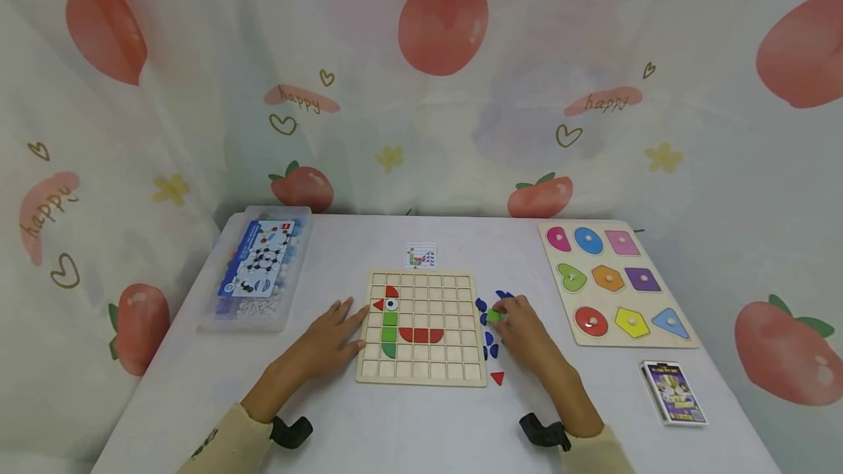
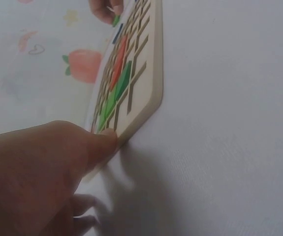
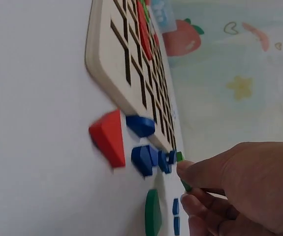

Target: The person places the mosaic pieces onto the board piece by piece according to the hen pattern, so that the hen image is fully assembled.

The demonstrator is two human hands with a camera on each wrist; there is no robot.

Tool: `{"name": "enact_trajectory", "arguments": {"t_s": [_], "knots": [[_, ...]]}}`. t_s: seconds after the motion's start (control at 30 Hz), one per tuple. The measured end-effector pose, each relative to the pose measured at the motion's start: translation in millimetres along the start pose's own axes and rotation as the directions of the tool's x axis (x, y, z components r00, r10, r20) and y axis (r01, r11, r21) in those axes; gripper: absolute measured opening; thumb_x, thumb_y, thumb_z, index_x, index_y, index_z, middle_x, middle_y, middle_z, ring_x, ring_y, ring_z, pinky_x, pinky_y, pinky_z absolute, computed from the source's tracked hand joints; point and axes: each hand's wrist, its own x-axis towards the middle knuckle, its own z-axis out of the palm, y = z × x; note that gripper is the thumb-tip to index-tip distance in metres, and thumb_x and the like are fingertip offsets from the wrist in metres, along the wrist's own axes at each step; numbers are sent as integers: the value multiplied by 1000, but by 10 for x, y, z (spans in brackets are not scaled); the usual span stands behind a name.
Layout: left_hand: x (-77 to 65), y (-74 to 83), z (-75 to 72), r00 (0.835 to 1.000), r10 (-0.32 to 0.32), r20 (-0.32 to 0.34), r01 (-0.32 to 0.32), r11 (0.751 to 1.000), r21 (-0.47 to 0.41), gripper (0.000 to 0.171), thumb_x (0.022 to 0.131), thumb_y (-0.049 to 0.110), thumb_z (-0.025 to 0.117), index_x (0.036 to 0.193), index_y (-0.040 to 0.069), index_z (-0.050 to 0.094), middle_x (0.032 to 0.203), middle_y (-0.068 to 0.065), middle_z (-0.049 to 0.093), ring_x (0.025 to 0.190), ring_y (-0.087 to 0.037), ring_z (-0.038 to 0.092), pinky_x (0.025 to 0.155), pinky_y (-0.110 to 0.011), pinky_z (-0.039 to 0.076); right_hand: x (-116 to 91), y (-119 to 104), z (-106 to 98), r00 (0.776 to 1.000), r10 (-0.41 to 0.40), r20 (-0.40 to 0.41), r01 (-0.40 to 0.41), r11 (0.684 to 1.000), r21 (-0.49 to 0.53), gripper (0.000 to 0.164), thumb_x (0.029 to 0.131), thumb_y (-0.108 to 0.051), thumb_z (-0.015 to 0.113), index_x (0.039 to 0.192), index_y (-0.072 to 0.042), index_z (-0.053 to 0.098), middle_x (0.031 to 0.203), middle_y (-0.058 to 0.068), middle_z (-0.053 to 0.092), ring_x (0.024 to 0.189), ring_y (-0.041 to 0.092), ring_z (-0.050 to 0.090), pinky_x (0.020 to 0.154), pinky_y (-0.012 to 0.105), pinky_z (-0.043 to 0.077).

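Note:
A wooden grid board (image 1: 457, 370) lies on the table, holding red, green and white pieces, one marked like an eye. My left hand (image 1: 329, 342) rests at the board's left side, fingers spread. In the left wrist view its thumb (image 2: 102, 145) touches the board's rim. Just right of the board, my right hand (image 1: 527, 335) pinches a green square block (image 1: 493, 316) between thumb and fingers. Around it lie several blue pieces (image 3: 142, 160), a red triangular piece (image 1: 497, 378) and a darker green piece (image 3: 153, 214).
Behind the board lies a small picture card (image 1: 421, 256). A clear plastic case (image 1: 298, 258) with a printed label stands at the back left. To the right are a shape puzzle board (image 1: 635, 337) with knobbed pieces and a purple card box (image 1: 673, 393).

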Motion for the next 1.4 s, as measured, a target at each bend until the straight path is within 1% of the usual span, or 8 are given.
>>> {"name": "enact_trajectory", "arguments": {"t_s": [0.17, 0.27, 0.4, 0.5, 0.67, 0.87, 1.17, 1.4], "knots": [[-3, 3, -11, 1000, 4, 3, -4, 1000, 2, 67, 105, 40, 61, 165, 21, 39, 173, -17, 26, 161, -44, 21, 126, -62, 28, -29, -285, 143, 997, -71, 16, 71, 997, -9, 30, 100, -9, 72, 128, 1, 65, 122, 14, 58, 104, 22, 61, 95, 39, 60], [-8, 14, -23, 1000, 1, 6, -1, 1000, -4, 67, 105, 40, 62, 165, 21, 39, 174, -17, 26, 161, -43, 21, 126, -63, 28, -70, -440, 264, 992, -124, 26, 124, 992, 4, 28, 100, -9, 73, 126, -3, 66, 121, 9, 59, 106, 19, 60, 94, 37, 59], [-18, 26, -30, 1000, -3, 7, 3, 1000, -14, 67, 105, 39, 63, 165, 21, 39, 173, -17, 26, 161, -43, 21, 126, -63, 28, -133, -626, 425, 980, -193, 43, 193, 981, 5, 24, 100, -10, 74, 123, -6, 67, 115, 4, 59, 106, 16, 60, 92, 34, 58], [-18, 24, -30, 1000, 0, 8, 0, 1000, -16, 67, 105, 39, 63, 165, 21, 39, 173, -17, 26, 161, -43, 21, 125, -63, 29, -185, -756, 531, 969, -241, 57, 241, 970, -3, 24, 98, -11, 75, 121, -7, 69, 110, 2, 59, 100, 14, 57, 87, 31, 58], [-12, 15, -30, 1000, 2, 12, -1, 1000, -20, 67, 105, 39, 63, 165, 21, 39, 173, -17, 26, 161, -43, 21, 125, -63, 28, -256, -910, 661, 946, -317, 71, 319, 948, -18, 25, 97, -13, 77, 121, -10, 71, 108, 0, 62, 98, 13, 57, 88, 29, 59], [3, -3, -16, 1000, -2, 16, 2, 1000, -12, 67, 105, 41, 63, 165, 22, 39, 174, -17, 26, 161, -43, 21, 125, -63, 29, -295, -981, 759, 921, -381, 81, 385, 922, -39, 16, 94, -7, 79, 109, -11, 74, 106, 0, 64, 96, 13, 57, 85, 28, 57], [6, -2, -6, 1000, -8, 17, 8, 1000, 4, 69, 104, 43, 63, 165, 24, 38, 174, -16, 25, 161, -42, 21, 125, -62, 30, -304, -1019, 797, 915, -391, 97, 395, 918, -31, 18, 95, -8, 79, 112, -8, 75, 106, 0, 63, 99, 13, 59, 91, 27, 58], [5, 10, -16, 1000, 2, 6, -2, 1000, 5, 67, 104, 40, 64, 164, 21, 41, 173, -18, 28, 160, -44, 24, 125, -62, 31, -298, -1002, 796, 908, -407, 98, 413, 909, -52, 15, 95, -11, 80, 109, -11, 76, 106, 1, 65, 100, 14, 60, 92, 29, 59]]}}
